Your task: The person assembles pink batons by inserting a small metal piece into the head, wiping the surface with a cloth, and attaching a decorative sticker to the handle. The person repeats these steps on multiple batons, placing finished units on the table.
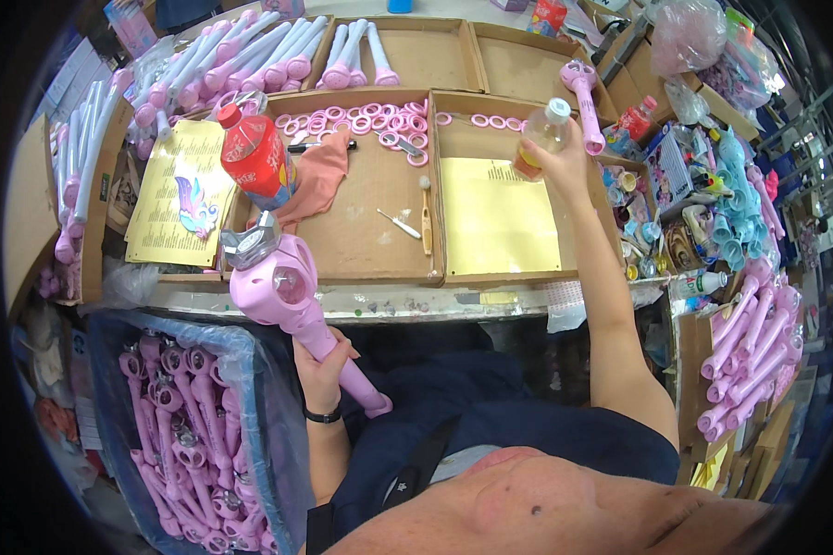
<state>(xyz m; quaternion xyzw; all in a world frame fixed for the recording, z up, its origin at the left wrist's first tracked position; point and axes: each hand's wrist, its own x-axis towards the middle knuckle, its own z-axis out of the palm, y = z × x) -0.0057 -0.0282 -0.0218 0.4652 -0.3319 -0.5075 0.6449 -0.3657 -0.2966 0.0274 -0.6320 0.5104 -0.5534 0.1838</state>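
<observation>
Left hand (322, 370) grips a pink toy wand (292, 301) by its handle, fingers wrapped tight around the shaft, head of the wand tilted up and to the left, just over the near edge of the table (361, 301). Wand head has a clear silver-grey cap on top. Black wristband on the left wrist. Right hand (560, 157) is raised over the right cardboard tray (500, 208), closed around a small clear bottle (540, 137) with a white cap and amber liquid low inside; the bottle leans a little to the right. Just beside that hand, a second pink wand (584, 102) stands against the tray's right wall. A yellow sheet (495, 222) lies flat in the right tray. Middle tray (361, 231) holds pink rings (361, 120) along its far side, a pink cloth (319, 180), a brush (426, 217) and a small white tool (398, 223). A red-capped drink bottle (254, 153) stands at the left edge of the middle tray. Blue-lined bin (190, 435) at lower left is full of purple wands. More pink wand handles (241, 51) lie in far trays and piled at the right (750, 351).
</observation>
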